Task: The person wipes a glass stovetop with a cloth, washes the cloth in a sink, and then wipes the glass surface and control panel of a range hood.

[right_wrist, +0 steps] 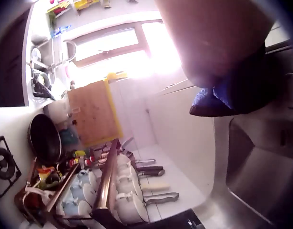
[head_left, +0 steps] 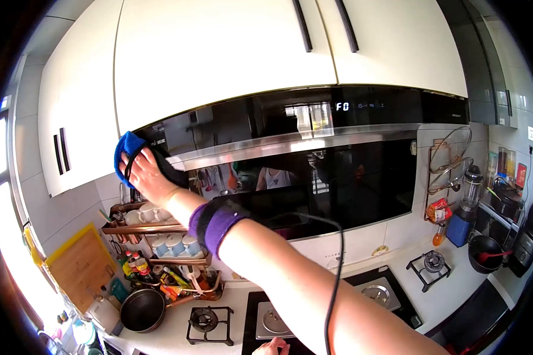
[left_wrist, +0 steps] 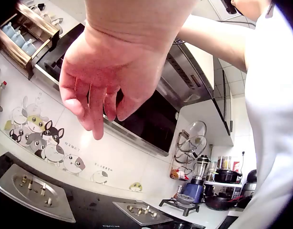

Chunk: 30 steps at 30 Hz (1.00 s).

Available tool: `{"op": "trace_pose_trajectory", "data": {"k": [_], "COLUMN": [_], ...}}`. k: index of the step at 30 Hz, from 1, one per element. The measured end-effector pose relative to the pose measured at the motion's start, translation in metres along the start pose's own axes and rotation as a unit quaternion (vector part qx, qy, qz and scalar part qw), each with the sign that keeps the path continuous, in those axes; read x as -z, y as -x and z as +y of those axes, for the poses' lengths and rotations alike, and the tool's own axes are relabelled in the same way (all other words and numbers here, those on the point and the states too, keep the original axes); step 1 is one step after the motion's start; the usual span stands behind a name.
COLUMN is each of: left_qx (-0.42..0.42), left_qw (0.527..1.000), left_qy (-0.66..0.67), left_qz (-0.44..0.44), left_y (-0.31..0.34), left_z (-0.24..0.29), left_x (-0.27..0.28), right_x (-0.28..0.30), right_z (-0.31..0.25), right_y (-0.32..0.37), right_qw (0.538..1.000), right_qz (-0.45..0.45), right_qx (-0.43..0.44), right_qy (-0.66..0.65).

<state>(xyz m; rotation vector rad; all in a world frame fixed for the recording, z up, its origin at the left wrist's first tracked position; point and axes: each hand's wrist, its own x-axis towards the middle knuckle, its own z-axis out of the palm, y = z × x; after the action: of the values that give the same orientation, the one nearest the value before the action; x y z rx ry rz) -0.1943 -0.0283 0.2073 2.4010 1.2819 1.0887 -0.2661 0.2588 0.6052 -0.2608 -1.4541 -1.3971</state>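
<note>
In the head view my right hand (head_left: 148,177), with a purple wristband (head_left: 219,228) behind it, holds a blue cloth (head_left: 127,149) with dark edging. The cloth lies against the left end of the black range hood (head_left: 237,127), beside the white cabinet (head_left: 80,100). From the right wrist, the blue cloth (right_wrist: 208,101) shows under the shadowed hand, next to the hood's metal underside (right_wrist: 261,162); the fingers are mostly hidden there. My left hand (left_wrist: 108,81) hangs in front of the hood and over the stove with loosely bent fingers, holding nothing. Only part of that left hand (head_left: 271,347) shows at the head view's bottom edge.
Below the right arm stand a rack (head_left: 142,228) of cups, sauce bottles (head_left: 137,263), a black pan (head_left: 143,310) and a cutting board (head_left: 83,266). Burner grates (head_left: 210,325) sit on the counter. A blender (head_left: 465,204) and a wok (head_left: 485,251) are at right. A black cable (head_left: 339,266) crosses the arm.
</note>
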Motion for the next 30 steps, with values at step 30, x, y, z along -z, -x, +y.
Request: {"op": "trace_pose_trajectory", "data": {"k": [30], "left_qx": [-0.228], "left_qw": [0.940], "left_qy": [-0.027], "left_qz": [-0.251], "left_y": [-0.078], "left_z": [0.157], "left_x": [-0.172], "right_x": [0.652], "right_z": [0.437], "right_y": [0.247], "right_qw": [0.909], "right_qz": [-0.117], "right_qx": [-0.146], "right_qy": [0.372]}}
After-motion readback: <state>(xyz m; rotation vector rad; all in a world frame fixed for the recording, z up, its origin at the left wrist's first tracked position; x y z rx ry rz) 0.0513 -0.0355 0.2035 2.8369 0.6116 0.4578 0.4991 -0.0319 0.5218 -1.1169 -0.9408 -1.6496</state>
